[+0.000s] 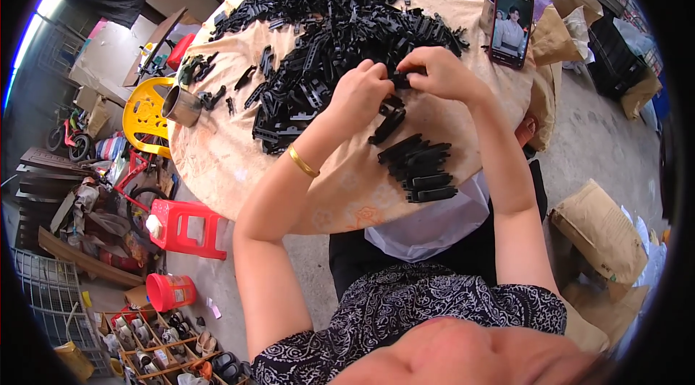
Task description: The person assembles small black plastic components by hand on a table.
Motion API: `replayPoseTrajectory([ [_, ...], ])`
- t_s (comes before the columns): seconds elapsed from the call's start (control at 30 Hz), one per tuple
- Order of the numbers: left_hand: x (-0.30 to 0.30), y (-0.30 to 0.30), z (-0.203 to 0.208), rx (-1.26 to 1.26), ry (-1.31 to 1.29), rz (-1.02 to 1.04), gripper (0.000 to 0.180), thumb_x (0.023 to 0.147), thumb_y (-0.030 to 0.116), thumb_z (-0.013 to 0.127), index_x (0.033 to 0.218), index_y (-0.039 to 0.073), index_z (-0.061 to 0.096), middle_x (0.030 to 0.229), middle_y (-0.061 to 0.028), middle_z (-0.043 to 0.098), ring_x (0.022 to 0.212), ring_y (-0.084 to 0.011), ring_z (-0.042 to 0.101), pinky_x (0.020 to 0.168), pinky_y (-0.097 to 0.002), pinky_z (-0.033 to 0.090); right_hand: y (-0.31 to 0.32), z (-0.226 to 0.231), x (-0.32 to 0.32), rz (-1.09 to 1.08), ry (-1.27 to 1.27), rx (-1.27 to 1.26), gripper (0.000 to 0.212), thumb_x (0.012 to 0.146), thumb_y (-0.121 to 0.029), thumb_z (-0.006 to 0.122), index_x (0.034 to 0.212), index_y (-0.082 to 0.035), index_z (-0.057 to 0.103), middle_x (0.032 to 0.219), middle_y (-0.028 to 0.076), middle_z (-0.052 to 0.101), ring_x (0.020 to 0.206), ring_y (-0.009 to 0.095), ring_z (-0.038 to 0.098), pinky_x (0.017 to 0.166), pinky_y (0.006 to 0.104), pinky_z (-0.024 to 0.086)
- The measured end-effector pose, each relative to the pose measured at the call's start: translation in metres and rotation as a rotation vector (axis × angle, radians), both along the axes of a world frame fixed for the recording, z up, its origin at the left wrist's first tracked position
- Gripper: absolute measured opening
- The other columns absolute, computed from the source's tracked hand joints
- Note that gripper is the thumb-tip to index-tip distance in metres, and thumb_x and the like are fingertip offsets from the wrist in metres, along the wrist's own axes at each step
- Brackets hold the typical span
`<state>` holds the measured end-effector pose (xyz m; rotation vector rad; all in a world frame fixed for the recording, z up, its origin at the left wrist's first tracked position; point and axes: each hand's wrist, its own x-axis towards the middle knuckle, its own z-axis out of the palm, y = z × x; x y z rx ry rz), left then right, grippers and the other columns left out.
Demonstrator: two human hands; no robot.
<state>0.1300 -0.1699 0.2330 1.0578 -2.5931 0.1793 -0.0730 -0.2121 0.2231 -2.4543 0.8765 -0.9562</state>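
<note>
A wide heap of black plastic parts covers the far and middle part of a round table with a peach cloth. At the heap's near edge my left hand is closed, its fingertips pinched together; what lies in them is hidden. Beside it my right hand pinches a small black plastic part, between the two hands. Nearer to me, several long black pieces lie side by side in a row. Another dark piece rests just below my hands.
A phone stands upright at the table's right edge, against a metal cup. Another metal cup lies at the left edge by a yellow chair. A red stool stands on the left; paper sacks lie right. A white plastic bag covers my lap.
</note>
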Motion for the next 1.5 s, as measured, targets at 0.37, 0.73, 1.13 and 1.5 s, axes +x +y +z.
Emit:
replayPoseTrajectory([
  [0.37,0.033,0.01,0.008,0.756,1.226,0.249,0.017,0.089,0.014,0.059,0.099,0.0,0.062,0.082,0.0009,0.063,0.065,-0.0054,0.056,0.058,-0.0193,0.046,0.027,0.013,0.026,0.325,-0.382,0.141,0.024,0.073,0.004,0.069,0.096,-0.002,0.068,0.081,0.006,0.066,0.073,0.011,0.061,0.065,0.0231,0.049],
  [0.73,0.013,0.038,0.014,0.766,1.047,0.236,0.026,0.089,0.012,0.059,0.107,-0.006,0.057,0.086,-0.0087,0.066,0.07,-0.01,0.064,0.061,-0.0212,0.051,0.029,0.006,0.034,0.159,-0.36,-0.124,0.019,0.073,0.004,0.069,0.091,-0.001,0.067,0.088,0.009,0.061,0.076,0.018,0.061,0.064,0.0259,0.049],
  [1.13,0.016,0.045,0.021,0.416,0.736,0.204,0.023,0.08,0.0,0.062,0.104,-0.003,0.061,0.08,-0.0144,0.067,0.069,-0.0139,0.065,0.062,-0.0257,0.05,0.027,0.008,0.027,0.159,-0.266,0.148,0.031,0.07,-0.008,0.076,0.098,0.001,0.064,0.083,0.01,0.066,0.068,0.014,0.06,0.063,0.025,0.048],
  [1.5,0.025,0.05,0.02,0.73,0.872,0.197,0.028,0.079,0.003,0.066,0.107,-0.002,0.061,0.084,-0.0129,0.067,0.07,-0.009,0.059,0.065,-0.0238,0.048,0.028,0.014,0.024,0.271,-0.257,0.375,0.022,0.075,-0.019,0.075,0.084,0.0,0.069,0.069,0.003,0.065,0.061,0.005,0.055,0.056,0.0218,0.045],
])
